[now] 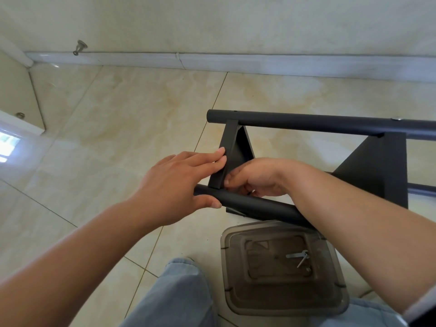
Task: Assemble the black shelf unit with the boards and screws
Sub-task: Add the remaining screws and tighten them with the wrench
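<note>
Black metal fills the middle of the view: the shelf unit [306, 147] lies on its side on the beige tiled floor [118, 114], two round tubes running left to right with flat boards spanning between them. The left hand [179, 185] is spread over the near tube [247, 206], fingers straight and pressed flat against the face of the end board [226, 156], thumb tucked under the tube's end, so it steadies rather than clutches. The right hand [254, 178] reaches in from the other side, fingers curled down at the joint where that board meets the near tube; they pinch at something there, though what sits between the fingertips is too hidden to name. The far tube [306, 122] carries a small silver screw head [397, 118] on its upper side, above the second board [377, 171] further right. Just this side of the frame sits a smoky translucent plastic tub [283, 270] on the floor (inside it, a silver wrench [297, 255] and some loose hardware). Light blue jeans [179, 296] show at the bottom edge, beside the tub. A white skirting [212, 61] runs along the wall behind, with a metal door stop [80, 47] at the left
</note>
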